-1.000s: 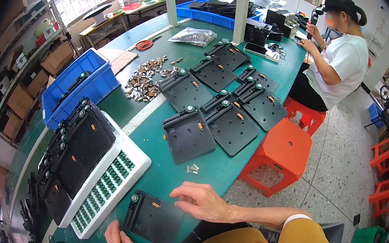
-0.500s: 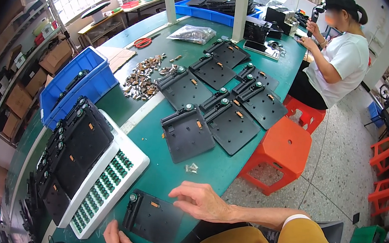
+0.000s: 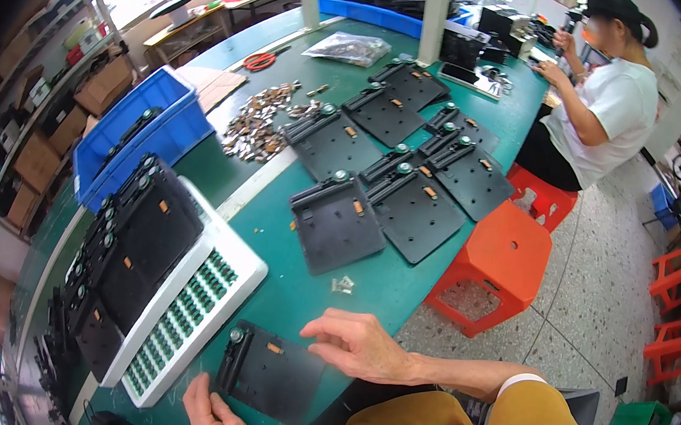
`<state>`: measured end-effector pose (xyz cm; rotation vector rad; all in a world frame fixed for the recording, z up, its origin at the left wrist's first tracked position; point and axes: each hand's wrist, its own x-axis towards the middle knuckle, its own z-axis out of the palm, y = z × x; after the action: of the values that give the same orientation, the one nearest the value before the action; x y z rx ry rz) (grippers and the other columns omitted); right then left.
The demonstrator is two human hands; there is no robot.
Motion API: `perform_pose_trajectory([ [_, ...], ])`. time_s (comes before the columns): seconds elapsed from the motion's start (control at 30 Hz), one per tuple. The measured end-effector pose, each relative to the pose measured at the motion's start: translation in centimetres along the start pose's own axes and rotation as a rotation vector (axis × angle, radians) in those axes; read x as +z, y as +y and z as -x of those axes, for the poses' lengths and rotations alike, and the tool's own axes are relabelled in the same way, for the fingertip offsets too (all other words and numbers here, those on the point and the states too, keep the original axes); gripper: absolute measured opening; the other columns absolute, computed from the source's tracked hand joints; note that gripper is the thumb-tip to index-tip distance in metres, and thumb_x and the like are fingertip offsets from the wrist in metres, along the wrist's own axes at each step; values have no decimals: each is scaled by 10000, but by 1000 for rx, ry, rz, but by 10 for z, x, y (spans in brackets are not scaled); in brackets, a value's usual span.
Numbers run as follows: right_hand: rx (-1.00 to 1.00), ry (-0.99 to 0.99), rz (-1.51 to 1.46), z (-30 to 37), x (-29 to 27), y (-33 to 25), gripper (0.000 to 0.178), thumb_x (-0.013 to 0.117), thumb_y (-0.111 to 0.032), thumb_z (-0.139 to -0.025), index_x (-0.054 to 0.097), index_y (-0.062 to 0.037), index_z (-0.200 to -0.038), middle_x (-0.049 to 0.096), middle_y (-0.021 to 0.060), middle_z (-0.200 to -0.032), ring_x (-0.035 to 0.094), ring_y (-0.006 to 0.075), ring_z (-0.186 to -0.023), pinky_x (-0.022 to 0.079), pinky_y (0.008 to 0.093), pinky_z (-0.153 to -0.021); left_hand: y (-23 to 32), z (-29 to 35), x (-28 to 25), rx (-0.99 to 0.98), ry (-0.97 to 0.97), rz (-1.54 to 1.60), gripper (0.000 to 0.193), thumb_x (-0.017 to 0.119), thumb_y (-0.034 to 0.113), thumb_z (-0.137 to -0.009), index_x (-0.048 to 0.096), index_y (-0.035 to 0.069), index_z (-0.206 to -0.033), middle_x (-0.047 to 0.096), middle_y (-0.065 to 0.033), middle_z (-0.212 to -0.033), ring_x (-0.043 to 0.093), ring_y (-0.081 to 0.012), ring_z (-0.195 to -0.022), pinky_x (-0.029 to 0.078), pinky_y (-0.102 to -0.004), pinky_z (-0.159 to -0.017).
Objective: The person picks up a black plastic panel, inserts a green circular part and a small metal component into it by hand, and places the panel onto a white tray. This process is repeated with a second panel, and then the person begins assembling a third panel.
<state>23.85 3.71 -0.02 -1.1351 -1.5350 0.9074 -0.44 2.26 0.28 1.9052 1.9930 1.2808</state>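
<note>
A flat black plastic panel lies on the green table in front of me. Along its left side runs a raised black bar with a small round green part at the top, and a small orange-brown piece sits near its upper edge. My left hand rests by the panel's lower left corner, fingers loosely curled and slightly apart. At the upper right corner hovers my right hand, its thumb and forefinger parted and nothing visible between them. Whether either hand touches the panel is hard to make out.
Several similar panels lie beyond. A white foam tray of small green parts stands left, with stacked panels beside it. Further off are a blue bin, a metal-parts pile and red-handled scissors. Another person sits far right.
The view has tilted slightly, so the scene sits a little differently. Both hands keep nearly the same place and pose around the panel.
</note>
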Motion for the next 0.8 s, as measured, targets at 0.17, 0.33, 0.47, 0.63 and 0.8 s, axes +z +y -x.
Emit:
perform_pose_trajectory([
  [0.17, 66, -19, 30, 1, -13, -1, 197, 695, -11, -868, 669, -2, -1062, 622, 46, -809, 609, 94, -643, 492, 242, -557, 17, -5, 12, -3, -4, 113, 309, 511, -134, -841, 666, -46, -1094, 646, -176, -1085, 642, -315, -992, 505, -371, -865],
  [0.33, 375, -170, -230, -10, -9, -17, 207, 672, 3, -892, 662, 1, -1098, 627, 11, -810, 595, 55, -649, 503, 207, -559, 8, -5, 2, -10, 2, 95, 314, 529, -118, -850, 665, -27, -1118, 647, -170, -1113, 619, -340, -1041, 502, -394, -893],
  [0.47, 475, -145, -207, -18, -10, -28, 197, 662, 10, -894, 658, 8, -1091, 649, 23, -802, 586, 58, -658, 491, 213, -575, 4, -3, 6, 20, 35, 82, 308, 537, -110, -855, 669, -5, -1113, 657, -146, -1094, 637, -313, -1005, 505, -369, -882],
  [0.63, 371, -232, -81, -31, -7, -43, 177, 659, 18, -887, 674, 4, -1063, 647, 5, -801, 591, 51, -670, 495, 204, -586, 3, -1, 8, 51, 19, 117, 391, 548, -143, -751, 662, -18, -1102, 646, -156, -1094, 601, -348, -1028, 499, -413, -879],
  [0.8, 303, -350, 27, -48, 11, -62, 185, 668, 18, -869, 675, 12, -1054, 643, 7, -789, 609, 58, -683, 508, 210, -603, 4, 1, 11, 59, 15, 157, 443, 557, -153, -710, 640, -33, -1128, 621, -147, -1123, 583, -351, -1052, 497, -418, -881],
])
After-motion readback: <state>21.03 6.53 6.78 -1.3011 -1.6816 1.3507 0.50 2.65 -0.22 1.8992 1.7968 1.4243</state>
